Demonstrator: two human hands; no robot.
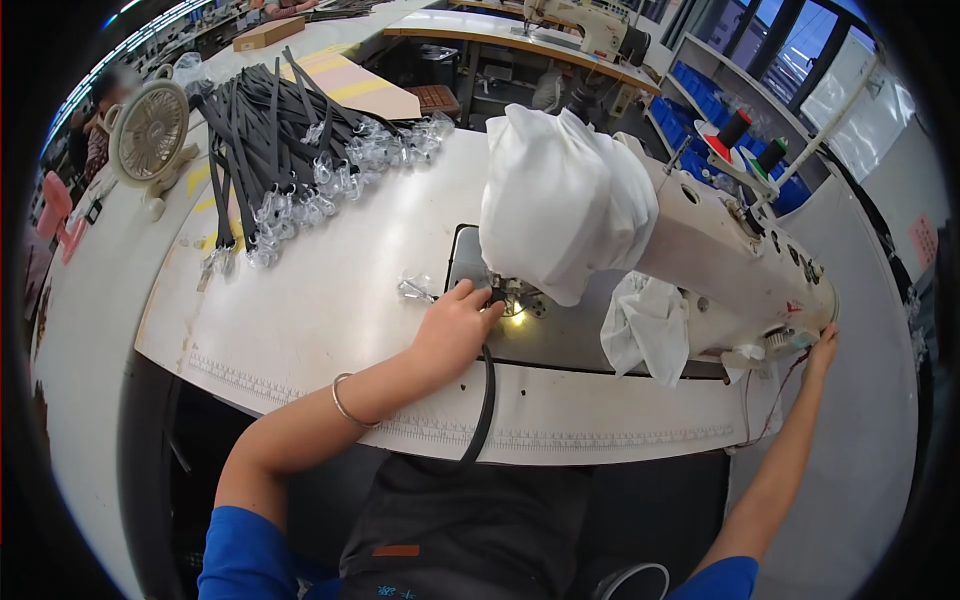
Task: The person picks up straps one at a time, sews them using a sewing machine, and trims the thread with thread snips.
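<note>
My left hand (458,322) is closed on a black strap (487,400) beside the lit needle area of the sewing machine (700,235). From under my fingers the strap hangs over the table's front edge toward my lap. A clear plastic-wrapped fitting (416,289) lies just left of that hand, seemingly at the strap's other end. My right hand (824,348) reaches to the machine's right end, its fingers curled round the handwheel (831,305). White cloth (565,200) covers the machine's head, hiding the needle bar. A second white cloth (646,325) hangs under the arm.
A pile of black straps (275,140) with plastic-wrapped ends lies at the back left. Beyond it stands a round fan (150,130). Red and green thread cones (735,127) rise behind the machine. A printed ruler (600,438) runs along the table's front edge.
</note>
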